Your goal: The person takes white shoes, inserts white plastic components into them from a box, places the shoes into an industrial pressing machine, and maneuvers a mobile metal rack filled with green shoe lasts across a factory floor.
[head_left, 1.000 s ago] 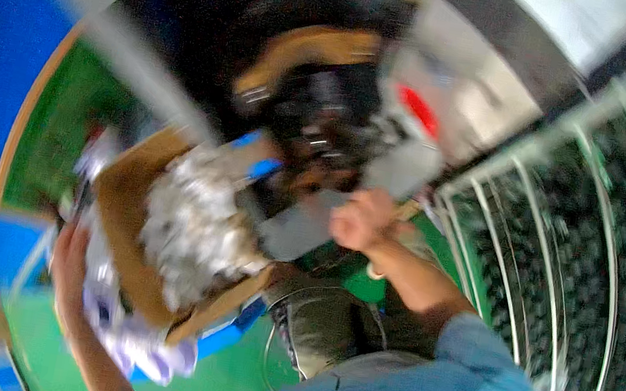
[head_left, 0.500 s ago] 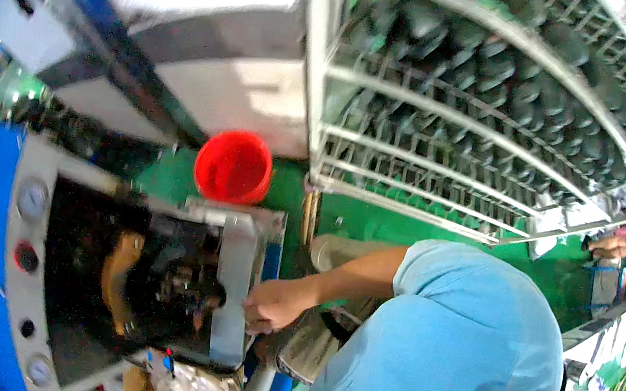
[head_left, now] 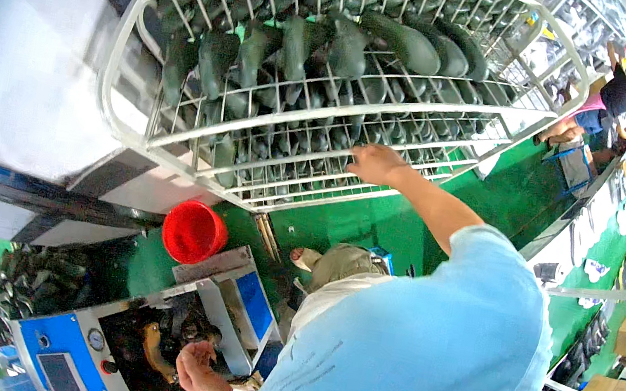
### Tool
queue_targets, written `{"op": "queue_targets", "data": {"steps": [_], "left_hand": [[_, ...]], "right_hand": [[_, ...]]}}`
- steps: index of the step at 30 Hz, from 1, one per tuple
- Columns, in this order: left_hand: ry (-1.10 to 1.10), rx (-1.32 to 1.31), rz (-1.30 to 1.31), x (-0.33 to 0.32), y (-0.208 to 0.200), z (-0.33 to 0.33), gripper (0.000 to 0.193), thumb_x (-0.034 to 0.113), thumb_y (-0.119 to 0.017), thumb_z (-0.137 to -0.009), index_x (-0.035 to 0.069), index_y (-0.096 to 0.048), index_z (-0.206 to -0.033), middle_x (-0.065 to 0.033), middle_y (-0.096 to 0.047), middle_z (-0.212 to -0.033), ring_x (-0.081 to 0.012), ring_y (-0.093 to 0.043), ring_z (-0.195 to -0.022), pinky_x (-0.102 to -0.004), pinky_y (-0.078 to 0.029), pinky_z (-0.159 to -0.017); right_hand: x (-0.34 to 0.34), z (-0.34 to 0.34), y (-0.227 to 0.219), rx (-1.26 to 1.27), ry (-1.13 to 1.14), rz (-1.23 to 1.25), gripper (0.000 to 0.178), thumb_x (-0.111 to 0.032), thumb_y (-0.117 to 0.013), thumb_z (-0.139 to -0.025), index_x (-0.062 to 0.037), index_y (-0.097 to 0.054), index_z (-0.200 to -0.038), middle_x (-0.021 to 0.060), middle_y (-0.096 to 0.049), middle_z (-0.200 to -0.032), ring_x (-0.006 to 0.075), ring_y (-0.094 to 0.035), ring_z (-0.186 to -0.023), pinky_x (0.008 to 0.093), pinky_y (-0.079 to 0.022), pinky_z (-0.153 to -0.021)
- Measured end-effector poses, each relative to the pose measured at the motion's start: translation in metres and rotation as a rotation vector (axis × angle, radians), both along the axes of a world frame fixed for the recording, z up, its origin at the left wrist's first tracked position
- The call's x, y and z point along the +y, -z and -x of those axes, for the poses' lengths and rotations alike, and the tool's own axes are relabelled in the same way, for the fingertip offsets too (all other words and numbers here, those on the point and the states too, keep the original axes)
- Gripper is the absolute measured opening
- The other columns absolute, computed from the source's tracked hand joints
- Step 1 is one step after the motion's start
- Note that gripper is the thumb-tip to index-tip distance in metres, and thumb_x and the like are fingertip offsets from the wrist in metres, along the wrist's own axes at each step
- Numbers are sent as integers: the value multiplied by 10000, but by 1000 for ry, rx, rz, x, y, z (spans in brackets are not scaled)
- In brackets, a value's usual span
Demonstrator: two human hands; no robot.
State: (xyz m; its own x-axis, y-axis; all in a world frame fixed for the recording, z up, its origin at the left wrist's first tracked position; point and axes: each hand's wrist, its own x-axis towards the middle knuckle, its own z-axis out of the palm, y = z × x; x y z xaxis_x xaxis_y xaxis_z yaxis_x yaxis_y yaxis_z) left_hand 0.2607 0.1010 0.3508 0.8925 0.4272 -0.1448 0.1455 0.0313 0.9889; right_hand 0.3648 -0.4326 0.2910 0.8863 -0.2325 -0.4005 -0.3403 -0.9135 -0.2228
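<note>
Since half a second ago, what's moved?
The right hand left the edge of the machine and went to the rack; I can't tell if it grips. The left hand, out of view then, is now over the machine. The red bucket stayed on the floor.

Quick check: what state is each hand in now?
Left hand: loosely curled by the blue-and-white machine; grip cannot be told.
Right hand: at the wire rack; grip cannot be told.
</note>
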Motion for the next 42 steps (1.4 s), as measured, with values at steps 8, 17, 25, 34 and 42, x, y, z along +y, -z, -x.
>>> {"op": "queue_targets", "data": {"steps": [8, 17, 25, 34, 42], "left_hand": [[392, -105, -137, -47, -30, -56, 307, 250, -560, -1021, -17, -673, -920, -78, -674, -836, -180, -630, -774, -318, -505, -737], [821, -275, 259, -149, -36, -78, 359, 277, -552, -1032, -55, -687, -1043, -181, -729, -913, -243, -694, -817, -373, -557, -792], [835, -293, 162, -172, -63, -96, 386, 282, -547, -1030, -82, -674, -1060, -191, -731, -919, -257, -702, -831, -382, -551, -785], [436, -256, 30, -158, -107, -178, 378, 266, -518, -1034, -58, -628, -1194, -212, -701, -1066, -315, -689, -979, -419, -539, -923], [-150, -309, -217, -199, -96, -280, 527, 412, -617, -992, -16, -558, -1293, -152, -649, -1168, -291, -618, -1145, -392, -489, -954]], "right_hand": [[-15, 172, 26, -406, 597, -288, 501, -443, -609, -932, -46, -693, -1226, 219, -704, -1165, 399, -649, -1123, 460, -502, -1002], [-27, 328, 20, -365, 617, 20, 384, -330, -649, -924, -22, -701, -1148, 261, -712, -1018, 413, -697, -975, 485, -549, -875], [-63, 336, 34, -613, 1074, -412, 477, -331, -658, -956, 25, -634, -1274, 155, -717, -913, 237, -705, -818, 355, -554, -768], [-184, 189, -49, -1531, 1132, -965, 794, -327, -617, -1010, 58, -198, -1565, 195, -613, -1238, 231, -682, -963, 357, -582, -792], [-220, 114, -81, -1638, 1375, -658, 1009, -218, -651, -959, 11, 116, -1573, 295, -247, -1546, 354, -398, -1368, 494, -378, -1117]]}}
